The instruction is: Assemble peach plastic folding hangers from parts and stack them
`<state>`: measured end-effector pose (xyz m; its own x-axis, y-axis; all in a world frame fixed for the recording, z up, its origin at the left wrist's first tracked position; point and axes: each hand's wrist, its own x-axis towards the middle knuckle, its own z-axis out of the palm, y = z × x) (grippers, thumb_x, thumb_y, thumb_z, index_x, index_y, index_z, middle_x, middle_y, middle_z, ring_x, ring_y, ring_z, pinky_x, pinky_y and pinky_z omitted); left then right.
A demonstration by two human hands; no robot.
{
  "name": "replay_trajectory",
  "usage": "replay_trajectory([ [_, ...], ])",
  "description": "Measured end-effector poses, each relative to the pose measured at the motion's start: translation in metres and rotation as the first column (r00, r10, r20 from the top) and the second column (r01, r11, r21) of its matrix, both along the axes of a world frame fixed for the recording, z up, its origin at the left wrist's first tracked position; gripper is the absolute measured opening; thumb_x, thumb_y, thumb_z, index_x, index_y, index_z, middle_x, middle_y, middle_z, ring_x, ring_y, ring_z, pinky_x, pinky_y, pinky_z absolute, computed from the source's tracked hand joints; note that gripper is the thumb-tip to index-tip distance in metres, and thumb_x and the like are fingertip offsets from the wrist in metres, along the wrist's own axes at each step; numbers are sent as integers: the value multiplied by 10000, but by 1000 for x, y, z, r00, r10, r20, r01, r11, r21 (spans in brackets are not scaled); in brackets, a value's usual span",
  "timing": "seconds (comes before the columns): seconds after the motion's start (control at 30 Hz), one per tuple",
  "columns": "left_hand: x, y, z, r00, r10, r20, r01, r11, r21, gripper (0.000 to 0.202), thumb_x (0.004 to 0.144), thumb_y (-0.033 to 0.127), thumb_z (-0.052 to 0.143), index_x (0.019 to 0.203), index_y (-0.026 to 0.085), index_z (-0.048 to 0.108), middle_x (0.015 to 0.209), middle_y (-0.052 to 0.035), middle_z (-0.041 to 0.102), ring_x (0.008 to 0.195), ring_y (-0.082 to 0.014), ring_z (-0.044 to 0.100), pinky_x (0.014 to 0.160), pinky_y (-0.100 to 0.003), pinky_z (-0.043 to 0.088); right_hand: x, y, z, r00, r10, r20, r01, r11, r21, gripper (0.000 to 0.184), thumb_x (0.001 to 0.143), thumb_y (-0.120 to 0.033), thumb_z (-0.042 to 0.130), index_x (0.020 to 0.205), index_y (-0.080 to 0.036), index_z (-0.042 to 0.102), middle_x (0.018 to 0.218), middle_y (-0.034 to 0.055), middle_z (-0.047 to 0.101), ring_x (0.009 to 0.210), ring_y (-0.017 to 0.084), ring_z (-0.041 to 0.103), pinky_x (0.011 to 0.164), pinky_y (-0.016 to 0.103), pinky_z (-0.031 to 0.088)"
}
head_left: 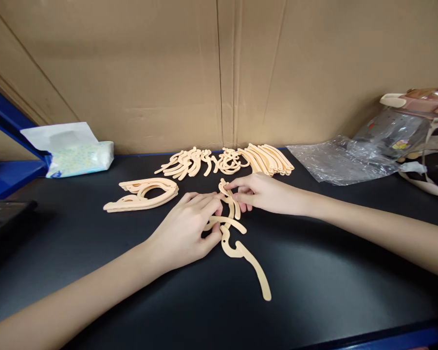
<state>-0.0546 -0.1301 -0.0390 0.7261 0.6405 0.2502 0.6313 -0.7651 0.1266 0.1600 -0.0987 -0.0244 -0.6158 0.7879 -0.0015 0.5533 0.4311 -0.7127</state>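
Peach plastic hanger pieces lie joined on the black table at the centre. My left hand curls its fingers around the curved piece at the joint. My right hand pinches the hook piece at its upper end. Both hands meet over the same assembly. One long curved arm of it stretches out toward the near right, free of either hand.
A small stack of folded hangers lies to the left. A row of loose hanger pieces runs along the cardboard back wall. A tissue pack sits far left, crumpled clear plastic and a bottle far right.
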Motion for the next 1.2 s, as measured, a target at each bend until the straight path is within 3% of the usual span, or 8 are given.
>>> replay_trajectory([
  [0.2, 2, -5, -1, 998, 42, -45, -44, 998, -46, 92, 877, 209, 405, 822, 188, 476, 1234, -167, 628, 1319, -344, 450, 985, -500, 415, -4, -9, 3, 999, 33, 28, -34, 999, 32, 258, 896, -157, 544, 1126, -103, 649, 681, 3, 679, 601, 104, 611, 617, 219, 444],
  [0.37, -1, -5, -1, 1000, 4, -4, -5, 987, -162, 129, 857, 200, 422, 729, 213, 437, 1121, -105, 666, 1395, -319, 355, 1053, -507, 386, -5, -8, -1, 998, -22, 57, 13, 988, 152, 209, 897, -200, 579, 1070, -122, 668, 709, 0, 668, 625, 105, 593, 621, 225, 419],
  [0.47, -3, -5, -1, 997, 46, 64, -35, 987, -159, 189, 908, 223, 374, 749, 205, 474, 1182, -111, 646, 1356, -294, 412, 1040, -476, 406, -6, -4, -4, 1000, -23, 8, 22, 991, 132, 214, 941, -247, 509, 1020, -123, 665, 674, -7, 646, 598, 104, 583, 602, 230, 424],
  [0.6, -1, -6, -1, 982, 146, 124, -145, 989, -13, 294, 980, 337, 335, 957, 184, 585, 1330, -124, 559, 1232, -284, 511, 970, -464, 431, -7, 1, -8, 992, -9, -125, 6, 1000, -23, 267, 977, -268, 431, 897, -124, 641, 661, 1, 634, 607, 102, 605, 619, 231, 479],
  [0.73, 1, -6, 0, 997, 68, 43, -70, 996, 52, 367, 996, 391, 352, 1229, 246, 595, 1268, -73, 602, 1039, -251, 579, 859, -425, 443, -9, 5, -9, 985, -10, -175, -14, 991, -136, 303, 987, -253, 392, 841, -124, 623, 689, 26, 666, 629, 108, 638, 609, 228, 508],
  [0.83, 1, -6, 0, 999, 50, -9, -49, 998, 40, 380, 994, 430, 371, 1169, 245, 653, 1230, -51, 642, 1020, -249, 582, 834, -413, 427, -8, 7, -6, 993, -25, -119, 8, 990, -142, 334, 985, -266, 390, 809, -124, 636, 682, 33, 689, 572, 99, 632, 585, 226, 502],
  [1.07, 0, -8, -1, 998, 25, -57, -17, 989, 145, 441, 1005, 438, 331, 1217, 202, 637, 1209, -82, 667, 1001, -255, 599, 808, -404, 412, -6, 20, 4, 998, -25, 64, 24, 1000, 12, 210, 897, -203, 518, 870, -128, 713, 618, 5, 681, 487, 92, 588, 525, 217, 438],
  [1.2, 1, -8, -1, 997, 23, -72, -11, 988, 153, 479, 1000, 468, 321, 1180, 189, 667, 1199, -88, 672, 991, -263, 602, 806, -413, 423, -6, 30, 5, 981, -105, 163, 54, 956, 288, 110, 838, -189, 612, 864, -148, 711, 597, -18, 651, 537, 103, 576, 556, 226, 383],
])
